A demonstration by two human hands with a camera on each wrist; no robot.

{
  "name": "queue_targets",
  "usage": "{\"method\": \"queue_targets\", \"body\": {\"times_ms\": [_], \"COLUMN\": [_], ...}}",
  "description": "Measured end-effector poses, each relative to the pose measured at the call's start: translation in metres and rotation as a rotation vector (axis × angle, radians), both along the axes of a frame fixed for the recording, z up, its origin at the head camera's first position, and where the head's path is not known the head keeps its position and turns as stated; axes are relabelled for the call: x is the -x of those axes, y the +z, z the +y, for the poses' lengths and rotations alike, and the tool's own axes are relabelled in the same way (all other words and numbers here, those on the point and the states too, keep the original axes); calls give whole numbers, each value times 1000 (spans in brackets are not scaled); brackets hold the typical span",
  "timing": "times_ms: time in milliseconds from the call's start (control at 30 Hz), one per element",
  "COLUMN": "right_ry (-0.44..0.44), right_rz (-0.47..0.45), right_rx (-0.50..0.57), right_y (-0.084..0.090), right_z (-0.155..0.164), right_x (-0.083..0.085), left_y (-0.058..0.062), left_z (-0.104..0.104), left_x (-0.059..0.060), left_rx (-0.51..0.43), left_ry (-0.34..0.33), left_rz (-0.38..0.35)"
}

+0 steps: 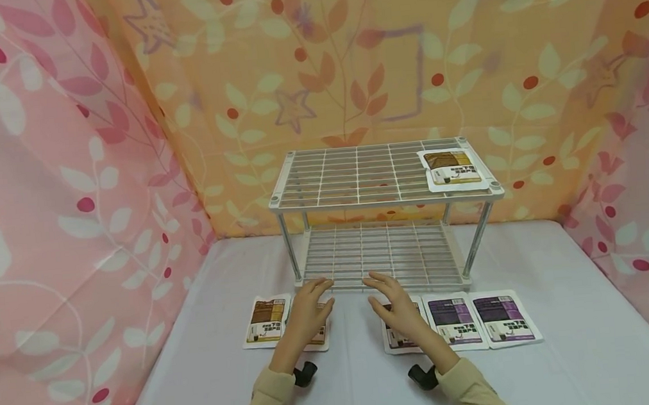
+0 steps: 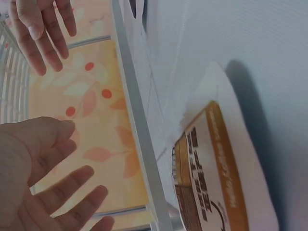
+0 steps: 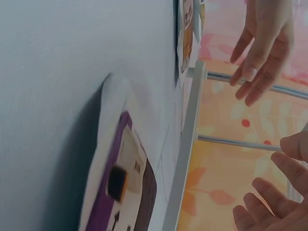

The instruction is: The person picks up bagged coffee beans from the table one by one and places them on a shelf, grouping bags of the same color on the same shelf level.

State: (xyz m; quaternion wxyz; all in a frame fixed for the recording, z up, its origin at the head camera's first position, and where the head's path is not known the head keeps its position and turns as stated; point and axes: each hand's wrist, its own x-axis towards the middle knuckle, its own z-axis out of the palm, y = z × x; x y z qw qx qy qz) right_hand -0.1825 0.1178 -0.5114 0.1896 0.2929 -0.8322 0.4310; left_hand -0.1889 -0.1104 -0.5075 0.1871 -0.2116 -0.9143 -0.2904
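Observation:
My left hand [image 1: 305, 312] hovers with spread, loosely bent fingers over a brown-and-yellow coffee pouch [image 1: 319, 340] and partly hides it. A second brown pouch [image 1: 266, 320] lies just left of it. Above the leftmost of three purple-labelled pouches [image 1: 397, 343] is my right hand [image 1: 402, 315], its fingers apart and holding nothing. The other two purple pouches, one in the middle [image 1: 457, 323] and one at the right end [image 1: 504, 318], lie flat beside it. The wrist views show both hands, left [image 2: 53, 187] and right [image 3: 272, 204], raised off the table with nothing in them.
Behind the hands stands a white two-tier wire rack [image 1: 359, 201] on metal posts. Another brown pouch [image 1: 454, 170] lies on the right end of its top tier; its lower tier [image 1: 375, 256] sits near the white tabletop [image 1: 352, 386]. Patterned cloth [image 1: 202, 65] encloses the back and sides.

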Motion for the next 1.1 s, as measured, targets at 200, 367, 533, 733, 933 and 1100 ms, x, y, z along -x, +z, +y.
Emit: {"method": "queue_targets", "body": {"times_ms": [200,367,533,733,933,1100], "right_ry": [38,87,129,154,182,216], "right_rz": [-51,-133,-156,-203,-273,-317], "right_rx": [2,-20,-38,-56,-40,-54], "right_y": [-5,-11,-17,-23,-27,-30], "right_z": [-14,-23,-31,-41,-49,-52], "right_x": [-3,-4,-4,-6,-8,-7], "left_y": [-4,-5,-8,-10,-11,-12], "left_z": [-15,-26,-31,-31,-32,-32], "left_x": [-12,-20,-26,-32,-33,-34], "left_rx": [14,17,48,62,90,114], "left_ry": [51,91,122,145,157,169], "left_rz": [-90,-134,-214,-253,-250,-276]}}
